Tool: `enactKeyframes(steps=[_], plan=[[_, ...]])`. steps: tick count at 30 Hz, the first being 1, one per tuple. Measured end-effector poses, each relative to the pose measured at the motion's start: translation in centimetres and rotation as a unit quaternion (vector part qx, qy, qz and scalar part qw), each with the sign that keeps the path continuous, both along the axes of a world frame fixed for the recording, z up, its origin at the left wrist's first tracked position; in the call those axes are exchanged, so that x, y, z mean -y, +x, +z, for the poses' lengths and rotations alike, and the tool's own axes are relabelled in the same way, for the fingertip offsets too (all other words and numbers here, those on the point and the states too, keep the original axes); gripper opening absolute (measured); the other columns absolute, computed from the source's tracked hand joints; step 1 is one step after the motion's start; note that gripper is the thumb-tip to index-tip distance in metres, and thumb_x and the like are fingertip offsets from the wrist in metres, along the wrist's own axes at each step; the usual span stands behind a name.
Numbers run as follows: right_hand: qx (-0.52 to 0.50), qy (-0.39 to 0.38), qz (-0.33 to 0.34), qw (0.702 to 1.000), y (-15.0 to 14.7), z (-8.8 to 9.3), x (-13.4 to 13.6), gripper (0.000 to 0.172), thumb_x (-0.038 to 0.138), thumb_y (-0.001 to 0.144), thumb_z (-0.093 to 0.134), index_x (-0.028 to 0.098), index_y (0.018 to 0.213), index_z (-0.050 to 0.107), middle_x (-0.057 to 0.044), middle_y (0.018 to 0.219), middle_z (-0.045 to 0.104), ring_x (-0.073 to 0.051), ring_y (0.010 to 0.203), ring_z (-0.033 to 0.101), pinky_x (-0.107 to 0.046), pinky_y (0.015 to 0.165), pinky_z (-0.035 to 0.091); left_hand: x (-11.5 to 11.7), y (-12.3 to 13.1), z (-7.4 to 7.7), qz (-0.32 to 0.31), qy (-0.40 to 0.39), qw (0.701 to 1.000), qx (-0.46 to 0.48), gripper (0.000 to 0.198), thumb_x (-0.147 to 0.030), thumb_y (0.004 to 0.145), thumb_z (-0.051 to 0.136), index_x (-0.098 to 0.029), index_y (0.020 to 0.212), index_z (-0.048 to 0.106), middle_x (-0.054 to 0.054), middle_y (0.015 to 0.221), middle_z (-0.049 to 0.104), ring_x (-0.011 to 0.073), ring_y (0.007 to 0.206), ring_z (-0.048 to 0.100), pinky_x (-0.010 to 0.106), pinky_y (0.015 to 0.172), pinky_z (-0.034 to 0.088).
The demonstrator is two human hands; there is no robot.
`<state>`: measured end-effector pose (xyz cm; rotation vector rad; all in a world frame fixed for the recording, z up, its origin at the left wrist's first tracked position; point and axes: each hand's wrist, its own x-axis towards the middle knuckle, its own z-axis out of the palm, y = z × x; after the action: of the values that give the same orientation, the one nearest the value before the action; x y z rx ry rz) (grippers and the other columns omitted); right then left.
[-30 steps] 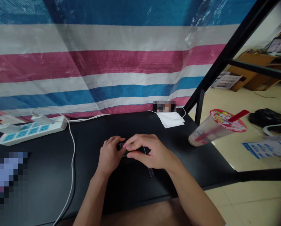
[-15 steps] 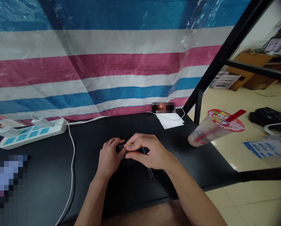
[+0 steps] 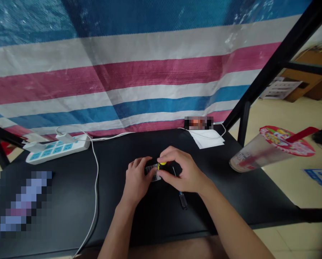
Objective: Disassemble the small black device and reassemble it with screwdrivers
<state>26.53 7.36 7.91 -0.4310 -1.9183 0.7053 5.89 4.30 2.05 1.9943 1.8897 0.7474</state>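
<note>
Left hand (image 3: 136,181) fingers clamped on small labelled black device (image 3: 152,171); right hand (image 3: 182,171) fingertips (image 3: 164,154) pinched together on yellow piece (image 3: 161,164); small screwdriver (image 3: 183,200) lies just beside.

No words can be read here. A small dark thing (image 3: 150,169) has a white label (image 3: 154,172) with thin black lines and tiny print, but the print is too small to read. The plastic cup (image 3: 271,147) has a red and yellow picture on its lid and white marks on its side, and they are too blurry to read. A blue and white paper (image 3: 318,178) on the floor has blue print, and that is too small to read too
</note>
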Motion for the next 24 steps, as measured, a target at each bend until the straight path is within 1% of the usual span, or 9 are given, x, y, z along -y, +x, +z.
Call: enactKeyframes(steps=[3,6,8,10,11,14,18,21,24], plan=[[-0.036,-0.009,-0.047,0.998,-0.1,-0.3,-0.1,0.039,0.017,0.088,0.078,0.026,0.124,0.068,-0.005,0.103,0.069,-0.016,0.084,0.067,-0.030,0.073,0.058,0.0,0.1,-0.3,0.008,0.000,1.000,-0.005,0.037,-0.039,0.102,0.059,-0.028,0.138,0.064,0.009,0.134,0.065,0.0329,0.121,0.060,0.052,0.105,0.048],[-0.121,-0.040,-0.145,0.981,0.0,-0.7,-0.8,0.033,0.026,0.088,0.079,0.026,0.120,0.070,-0.004,0.098,0.067,-0.017,0.081,0.064,-0.030,0.069,0.056,0.0,0.3,-0.3,0.015,-0.007,1.000,-0.015,0.039,-0.043,0.103,0.059,-0.029,0.140,0.063,0.010,0.135,0.064,0.0335,0.121,0.059,0.051,0.103,0.049],[-0.189,-0.084,-0.230,0.951,0.2,-0.9,-1.5,0.024,0.034,0.087,0.080,0.024,0.107,0.070,-0.003,0.093,0.064,-0.015,0.078,0.062,-0.028,0.065,0.054,0.0,0.5,-0.1,0.033,-0.011,0.999,-0.031,0.042,-0.045,0.104,0.058,-0.030,0.143,0.062,0.012,0.138,0.063,0.0352,0.124,0.058,0.052,0.101,0.050],[-0.251,-0.150,-0.294,0.910,0.4,-1.1,-2.5,0.029,0.044,0.085,0.082,0.024,0.095,0.062,0.002,0.083,0.059,-0.012,0.068,0.057,-0.025,0.060,0.050,0.2,0.7,0.4,0.049,-0.012,0.998,-0.041,0.046,-0.049,0.104,0.057,-0.031,0.147,0.059,0.013,0.143,0.061,0.0373,0.130,0.055,0.055,0.101,0.049],[-0.275,-0.192,-0.307,0.891,0.5,-1.3,-2.9,0.035,0.048,0.084,0.082,0.025,0.091,0.057,0.004,0.077,0.054,-0.010,0.061,0.053,-0.025,0.057,0.048,0.3,0.8,0.7,0.052,-0.013,0.998,-0.042,0.049,-0.053,0.104,0.057,-0.031,0.148,0.058,0.013,0.145,0.060,0.0381,0.132,0.054,0.056,0.102,0.049],[-0.320,-0.309,-0.303,0.843,0.5,-1.7,-4.1,0.050,0.057,0.081,0.082,0.026,0.084,0.043,0.009,0.068,0.045,-0.007,0.046,0.048,-0.023,0.047,0.041,0.7,1.0,1.3,0.036,-0.017,0.998,-0.042,0.056,-0.060,0.100,0.061,-0.032,0.148,0.058,0.012,0.148,0.060,0.0386,0.137,0.052,0.059,0.105,0.046],[-0.333,-0.427,-0.272,0.795,0.5,-2.3,-5.0,0.059,0.066,0.076,0.083,0.025,0.081,0.041,0.011,0.057,0.040,-0.011,0.045,0.057,-0.023,0.047,0.044,1.3,1.2,1.5,0.014,-0.022,0.999,-0.047,0.058,-0.061,0.096,0.067,-0.031,0.145,0.061,0.012,0.149,0.061,0.0378,0.141,0.049,0.060,0.108,0.043],[-0.307,-0.502,-0.235,0.773,0.5,-2.7,-5.2,0.059,0.069,0.071,0.085,0.024,0.084,0.048,0.008,0.058,0.051,-0.013,0.050,0.062,-0.023,0.050,0.048,1.4,1.2,1.3,0.016,-0.018,0.999,-0.047,0.057,-0.059,0.096,0.068,-0.030,0.144,0.062,0.013,0.149,0.060,0.0381,0.141,0.048,0.059,0.109,0.042],[-0.298,-0.540,-0.191,0.764,0.4,-2.8,-5.2,0.060,0.067,0.068,0.087,0.023,0.085,0.050,0.006,0.064,0.058,-0.012,0.055,0.064,-0.021,0.052,0.048,1.2,1.3,1.2,0.027,-0.008,0.999,-0.042,0.055,-0.056,0.097,0.067,-0.030,0.144,0.062,0.013,0.151,0.059,0.0388,0.142,0.046,0.061,0.109,0.042]])
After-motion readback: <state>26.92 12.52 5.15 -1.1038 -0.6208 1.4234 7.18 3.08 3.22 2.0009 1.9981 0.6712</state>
